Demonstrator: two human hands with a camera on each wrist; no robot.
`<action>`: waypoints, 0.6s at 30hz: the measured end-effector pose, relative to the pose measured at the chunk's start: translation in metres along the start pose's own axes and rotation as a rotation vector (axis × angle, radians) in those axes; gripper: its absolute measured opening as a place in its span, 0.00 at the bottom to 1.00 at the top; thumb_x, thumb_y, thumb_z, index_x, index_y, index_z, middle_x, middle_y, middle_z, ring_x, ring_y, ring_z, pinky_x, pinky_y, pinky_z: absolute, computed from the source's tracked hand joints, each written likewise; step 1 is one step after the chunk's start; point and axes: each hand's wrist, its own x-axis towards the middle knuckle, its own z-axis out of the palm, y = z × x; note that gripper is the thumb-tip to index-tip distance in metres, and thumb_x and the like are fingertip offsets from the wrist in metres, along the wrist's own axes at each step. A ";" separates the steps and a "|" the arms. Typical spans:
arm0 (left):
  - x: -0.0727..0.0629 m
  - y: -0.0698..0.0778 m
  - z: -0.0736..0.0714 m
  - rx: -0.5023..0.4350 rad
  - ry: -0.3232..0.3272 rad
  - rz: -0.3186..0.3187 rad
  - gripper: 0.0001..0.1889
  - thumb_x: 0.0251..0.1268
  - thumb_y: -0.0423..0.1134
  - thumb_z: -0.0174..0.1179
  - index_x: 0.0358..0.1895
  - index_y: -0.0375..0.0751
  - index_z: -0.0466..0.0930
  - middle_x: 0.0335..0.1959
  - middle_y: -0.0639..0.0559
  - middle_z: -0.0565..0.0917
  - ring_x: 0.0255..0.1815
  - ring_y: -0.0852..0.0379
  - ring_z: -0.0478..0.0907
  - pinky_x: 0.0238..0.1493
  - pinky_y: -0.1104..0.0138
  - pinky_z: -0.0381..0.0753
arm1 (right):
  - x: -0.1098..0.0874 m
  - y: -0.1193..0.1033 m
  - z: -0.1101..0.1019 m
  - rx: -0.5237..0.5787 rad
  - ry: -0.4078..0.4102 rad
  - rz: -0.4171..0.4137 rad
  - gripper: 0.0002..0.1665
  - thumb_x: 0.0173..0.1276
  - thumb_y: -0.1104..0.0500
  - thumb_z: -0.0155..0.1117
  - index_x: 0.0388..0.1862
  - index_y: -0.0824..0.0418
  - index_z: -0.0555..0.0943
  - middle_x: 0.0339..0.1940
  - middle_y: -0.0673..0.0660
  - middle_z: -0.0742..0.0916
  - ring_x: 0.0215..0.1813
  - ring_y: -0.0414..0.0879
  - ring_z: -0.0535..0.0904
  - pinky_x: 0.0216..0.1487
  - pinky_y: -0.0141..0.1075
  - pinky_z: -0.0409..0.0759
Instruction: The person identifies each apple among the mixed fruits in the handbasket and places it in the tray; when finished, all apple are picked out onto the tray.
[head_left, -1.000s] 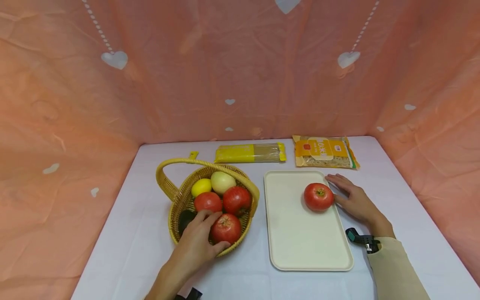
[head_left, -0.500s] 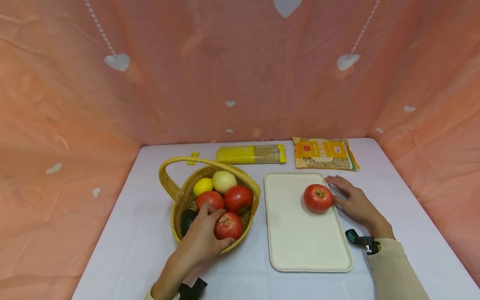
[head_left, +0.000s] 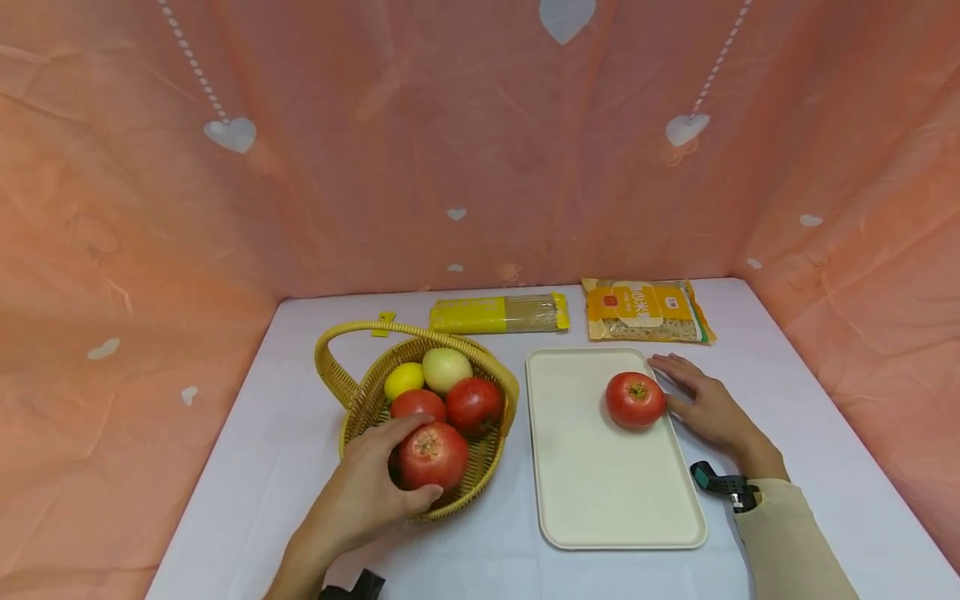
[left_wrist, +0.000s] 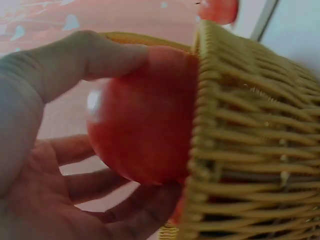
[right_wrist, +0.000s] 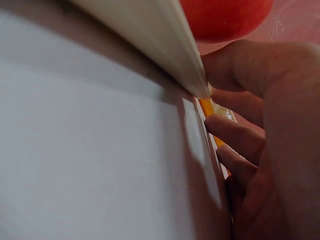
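Note:
My left hand holds a large tomato at the near side of the wicker basket. The left wrist view shows thumb and fingers around this tomato, which is level with the basket rim. Behind it in the basket lie another tomato, a dark red round fruit, a lemon and a pale green round fruit. On the cream tray sits one more tomato. My right hand rests at the tray's right edge, fingers extended, close to that tomato.
A yellow packet of noodles and an orange bag of grain lie along the back of the table. A small yellow piece lies behind the basket, whose handle arches over its far side.
My left hand has taken hold of the near tomato and raised it slightly, moving it a little left. The right hand and the tomato on the tray stay where they were.

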 end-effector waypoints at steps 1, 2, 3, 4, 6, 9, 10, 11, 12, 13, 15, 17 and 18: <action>0.000 -0.001 -0.002 -0.015 0.009 0.018 0.42 0.51 0.46 0.86 0.73 0.50 0.81 0.71 0.47 0.83 0.68 0.43 0.79 0.64 0.43 0.86 | 0.000 0.000 0.000 0.000 0.000 -0.001 0.41 0.79 0.51 0.69 0.88 0.50 0.68 0.90 0.64 0.64 0.92 0.69 0.47 0.79 0.82 0.52; 0.000 -0.002 -0.005 -0.027 0.020 0.037 0.41 0.52 0.45 0.86 0.73 0.51 0.81 0.70 0.48 0.84 0.67 0.45 0.80 0.63 0.44 0.86 | 0.000 0.001 0.000 0.002 -0.001 -0.002 0.41 0.79 0.51 0.69 0.88 0.50 0.68 0.90 0.64 0.64 0.92 0.69 0.47 0.79 0.82 0.52; 0.000 -0.003 -0.007 -0.047 0.034 0.068 0.41 0.51 0.44 0.86 0.72 0.51 0.82 0.69 0.50 0.84 0.66 0.48 0.81 0.63 0.47 0.87 | 0.000 0.001 0.001 0.003 -0.002 -0.003 0.41 0.79 0.51 0.69 0.88 0.50 0.68 0.90 0.64 0.64 0.92 0.69 0.47 0.79 0.82 0.52; 0.001 -0.003 -0.008 -0.084 0.043 0.101 0.40 0.51 0.42 0.86 0.72 0.51 0.82 0.68 0.51 0.84 0.65 0.50 0.82 0.63 0.50 0.88 | 0.000 0.002 0.001 0.005 -0.001 -0.005 0.41 0.79 0.51 0.69 0.88 0.50 0.68 0.90 0.64 0.64 0.92 0.69 0.47 0.79 0.81 0.52; 0.003 -0.004 -0.011 -0.161 0.054 0.168 0.40 0.51 0.38 0.86 0.71 0.53 0.82 0.67 0.54 0.84 0.63 0.53 0.83 0.60 0.58 0.89 | 0.000 0.003 0.001 0.008 -0.001 -0.008 0.41 0.79 0.51 0.68 0.88 0.50 0.68 0.90 0.64 0.65 0.92 0.69 0.47 0.79 0.81 0.52; 0.005 -0.001 -0.014 -0.286 0.045 0.244 0.41 0.52 0.34 0.86 0.72 0.57 0.81 0.68 0.54 0.83 0.63 0.53 0.83 0.59 0.66 0.89 | 0.000 0.003 0.001 0.009 0.002 -0.013 0.41 0.80 0.52 0.68 0.88 0.51 0.68 0.90 0.64 0.65 0.92 0.69 0.47 0.80 0.81 0.52; 0.006 0.001 -0.014 -0.324 0.036 0.272 0.41 0.52 0.34 0.85 0.72 0.56 0.81 0.68 0.53 0.82 0.63 0.53 0.83 0.60 0.67 0.89 | 0.000 0.003 0.001 0.009 0.003 -0.014 0.41 0.80 0.52 0.68 0.88 0.51 0.68 0.90 0.64 0.65 0.92 0.69 0.47 0.80 0.81 0.51; 0.006 0.003 -0.015 -0.349 0.025 0.303 0.40 0.53 0.34 0.85 0.72 0.56 0.81 0.68 0.53 0.82 0.64 0.53 0.82 0.61 0.68 0.88 | 0.000 0.003 0.000 0.009 0.003 -0.014 0.41 0.80 0.52 0.68 0.88 0.51 0.68 0.90 0.64 0.65 0.92 0.70 0.47 0.80 0.81 0.51; 0.007 0.005 -0.015 -0.372 0.011 0.331 0.41 0.53 0.33 0.85 0.72 0.55 0.80 0.69 0.53 0.81 0.65 0.53 0.82 0.64 0.67 0.87 | 0.000 0.002 0.000 0.007 0.003 -0.014 0.41 0.80 0.52 0.68 0.88 0.51 0.68 0.90 0.64 0.65 0.92 0.70 0.47 0.80 0.81 0.51; 0.008 0.008 -0.015 -0.388 -0.004 0.358 0.41 0.54 0.33 0.85 0.73 0.54 0.80 0.70 0.52 0.81 0.66 0.53 0.82 0.65 0.67 0.86 | 0.000 0.002 0.000 0.004 0.002 -0.012 0.41 0.80 0.52 0.68 0.88 0.51 0.68 0.90 0.64 0.65 0.92 0.70 0.47 0.80 0.81 0.51; 0.009 0.014 -0.015 -0.402 -0.034 0.409 0.40 0.55 0.34 0.85 0.74 0.54 0.80 0.71 0.52 0.81 0.68 0.53 0.81 0.67 0.66 0.85 | 0.000 0.001 -0.001 0.000 -0.001 -0.009 0.41 0.80 0.52 0.68 0.88 0.51 0.68 0.90 0.64 0.65 0.92 0.70 0.47 0.79 0.81 0.51; 0.011 0.020 -0.014 -0.387 -0.054 0.451 0.41 0.56 0.35 0.84 0.75 0.55 0.79 0.72 0.54 0.82 0.70 0.53 0.80 0.67 0.64 0.86 | 0.001 0.001 -0.001 -0.005 -0.002 -0.007 0.41 0.80 0.51 0.68 0.88 0.50 0.67 0.90 0.64 0.64 0.92 0.70 0.47 0.79 0.81 0.51; 0.012 0.023 -0.014 -0.380 -0.063 0.468 0.41 0.55 0.36 0.84 0.75 0.56 0.79 0.72 0.54 0.82 0.70 0.54 0.80 0.67 0.64 0.86 | 0.001 0.001 -0.001 -0.006 -0.002 -0.007 0.41 0.80 0.51 0.68 0.88 0.50 0.67 0.90 0.64 0.64 0.92 0.70 0.47 0.79 0.81 0.51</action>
